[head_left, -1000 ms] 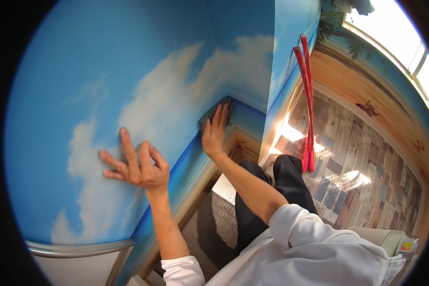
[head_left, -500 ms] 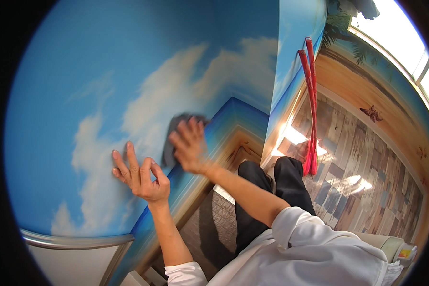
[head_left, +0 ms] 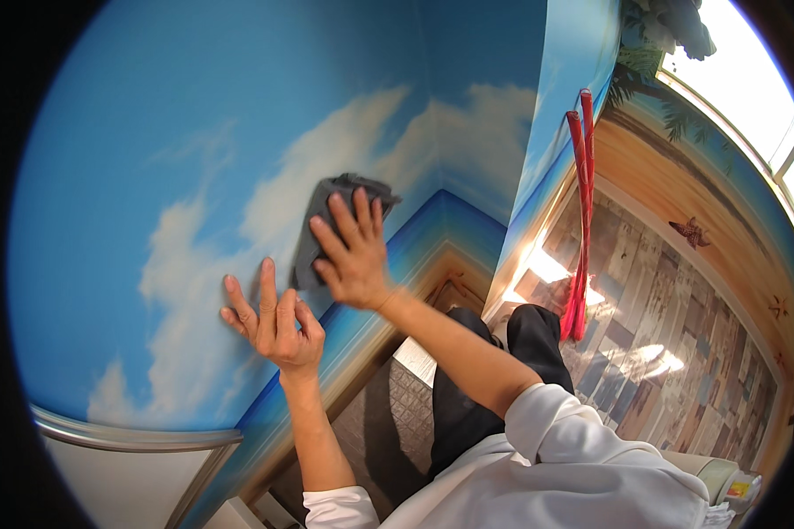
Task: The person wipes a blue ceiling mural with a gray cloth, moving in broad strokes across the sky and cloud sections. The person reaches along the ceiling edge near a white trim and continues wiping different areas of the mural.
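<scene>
A grey cloth [head_left: 310, 256] lies bunched against a blue wall [head_left: 115, 176] painted with white clouds. My right hand [head_left: 360, 264] presses the cloth to the wall, its fingers spread flat over it. Part of the cloth is covered by the hand. To the left of the cloth and a little lower, my left hand [head_left: 280, 333] is held with fingers apart and partly bent. Nothing shows in it. Its fingertips are at the wall, though whether all of them touch is not clear.
Red strands [head_left: 580, 212] hang by a wall corner on the right, above a wood-plank floor [head_left: 670, 353]. A bright window [head_left: 750, 79] is at upper right. A metal-edged white panel [head_left: 123, 467] sits at lower left. My dark-trousered legs [head_left: 538, 339] are below.
The cloth under my right hand has slid upward along the wall. The right hand, blurred before, now shows clearly. My left hand keeps much the same pose. The whole view has shifted slightly.
</scene>
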`<state>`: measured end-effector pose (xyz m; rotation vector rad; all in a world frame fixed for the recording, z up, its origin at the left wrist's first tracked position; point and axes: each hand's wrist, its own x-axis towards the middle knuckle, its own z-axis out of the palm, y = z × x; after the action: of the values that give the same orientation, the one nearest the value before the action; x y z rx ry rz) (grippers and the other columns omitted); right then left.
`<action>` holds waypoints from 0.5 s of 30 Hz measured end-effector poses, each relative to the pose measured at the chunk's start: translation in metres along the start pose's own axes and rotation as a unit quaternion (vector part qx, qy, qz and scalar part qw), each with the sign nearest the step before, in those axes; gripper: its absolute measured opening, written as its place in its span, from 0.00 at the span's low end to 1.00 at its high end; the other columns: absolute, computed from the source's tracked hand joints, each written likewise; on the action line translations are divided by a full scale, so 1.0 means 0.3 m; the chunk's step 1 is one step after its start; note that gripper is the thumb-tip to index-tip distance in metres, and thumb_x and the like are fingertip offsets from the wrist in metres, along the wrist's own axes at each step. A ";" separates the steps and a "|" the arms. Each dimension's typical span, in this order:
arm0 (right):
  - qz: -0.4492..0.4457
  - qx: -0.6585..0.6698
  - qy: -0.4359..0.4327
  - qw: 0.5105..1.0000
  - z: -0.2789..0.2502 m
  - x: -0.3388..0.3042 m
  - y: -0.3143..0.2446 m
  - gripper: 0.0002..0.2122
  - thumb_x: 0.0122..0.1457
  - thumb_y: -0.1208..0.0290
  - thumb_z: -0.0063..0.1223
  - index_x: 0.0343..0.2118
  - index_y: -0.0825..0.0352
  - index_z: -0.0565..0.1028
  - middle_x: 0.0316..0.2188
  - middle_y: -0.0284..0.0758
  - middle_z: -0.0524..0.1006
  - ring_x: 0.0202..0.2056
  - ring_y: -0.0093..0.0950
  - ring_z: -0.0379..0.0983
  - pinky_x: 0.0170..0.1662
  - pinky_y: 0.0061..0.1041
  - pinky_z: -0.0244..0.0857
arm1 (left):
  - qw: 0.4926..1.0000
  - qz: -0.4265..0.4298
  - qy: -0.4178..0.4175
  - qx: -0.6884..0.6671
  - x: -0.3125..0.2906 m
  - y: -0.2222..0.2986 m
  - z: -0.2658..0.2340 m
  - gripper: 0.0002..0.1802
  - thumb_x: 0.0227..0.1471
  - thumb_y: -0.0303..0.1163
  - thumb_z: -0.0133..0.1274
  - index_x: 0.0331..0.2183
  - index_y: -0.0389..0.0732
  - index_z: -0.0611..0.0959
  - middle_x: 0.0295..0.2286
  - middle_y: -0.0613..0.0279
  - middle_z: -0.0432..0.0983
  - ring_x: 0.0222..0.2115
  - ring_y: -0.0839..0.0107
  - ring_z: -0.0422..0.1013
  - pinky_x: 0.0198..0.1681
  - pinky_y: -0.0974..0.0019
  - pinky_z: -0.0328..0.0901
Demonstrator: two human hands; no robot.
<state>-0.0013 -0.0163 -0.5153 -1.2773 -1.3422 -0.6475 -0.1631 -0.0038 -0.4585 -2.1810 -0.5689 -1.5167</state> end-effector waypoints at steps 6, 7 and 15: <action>0.144 -0.020 0.102 0.984 -0.067 0.135 0.230 0.32 0.65 0.66 0.44 0.72 0.64 0.55 0.74 0.50 0.46 0.73 0.59 0.36 0.71 0.62 0.30 | 1.000 0.004 0.017 0.010 -0.008 -0.009 0.019 0.09 0.45 0.18 0.54 0.20 0.43 0.79 0.55 0.60 0.79 0.68 0.43 0.54 0.74 0.48 0.30; 0.144 -0.017 0.098 0.984 -0.062 0.141 0.213 0.32 0.65 0.66 0.44 0.72 0.64 0.54 0.74 0.50 0.46 0.73 0.60 0.36 0.71 0.62 0.29 | 1.000 0.000 0.020 0.009 -0.008 -0.007 0.022 0.09 0.43 0.18 0.54 0.20 0.44 0.80 0.54 0.60 0.79 0.68 0.42 0.55 0.74 0.48 0.30; -0.113 -0.011 -0.019 0.993 -0.058 0.179 -0.037 0.26 0.64 0.53 0.51 0.63 0.58 0.72 0.71 0.47 0.57 0.72 0.60 0.41 0.71 0.61 0.27 | 1.000 -0.012 0.016 0.001 -0.005 0.001 0.009 0.08 0.43 0.16 0.54 0.21 0.42 0.81 0.53 0.60 0.80 0.67 0.41 0.57 0.74 0.47 0.31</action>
<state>0.0051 -0.0183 -0.4582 -1.1707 -1.5290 -0.7994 -0.1612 -0.0027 -0.4607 -2.1506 -0.5872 -1.5596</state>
